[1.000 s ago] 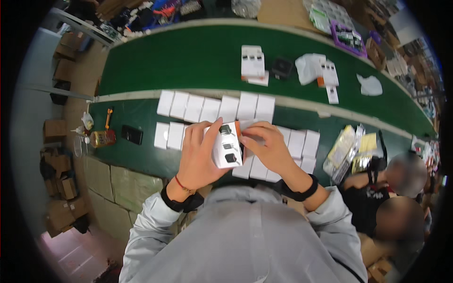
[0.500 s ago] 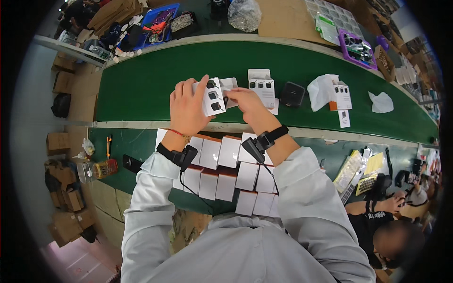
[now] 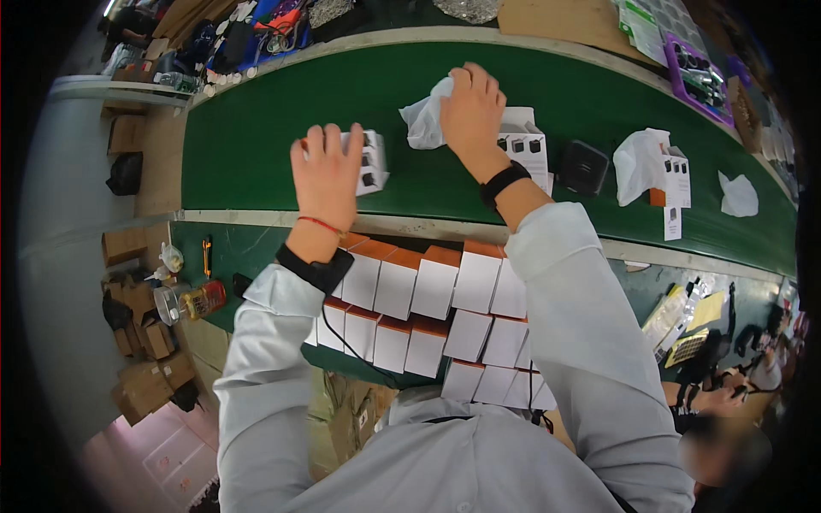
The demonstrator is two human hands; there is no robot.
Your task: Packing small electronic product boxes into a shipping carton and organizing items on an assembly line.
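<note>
My left hand [image 3: 327,171] is closed around a small white box [image 3: 372,162] printed with pictures of a black device. To its right, my right hand [image 3: 475,107] grips a crumpled white pouch [image 3: 423,121] over the green work surface; the pouch's contents are hidden. Just beyond my right wrist stands another white printed box [image 3: 526,145], its top flap raised. Beside that box sits a black square device [image 3: 584,167]. Farther right, a second white pouch [image 3: 634,167] leans against a white and orange box [image 3: 676,179].
Rows of white boxes with orange sides [image 3: 395,282] stand close in front of me. A flat white wrapper [image 3: 738,195] lies at the right. A purple basket [image 3: 697,77] of parts is at the far right. A jar [image 3: 202,299] and an orange cutter [image 3: 207,256] lie left.
My right hand has moved away from the box, up and to the right, and now has a white pouch. My left hand, with the box, has shifted slightly lower. The view has turned a little.
</note>
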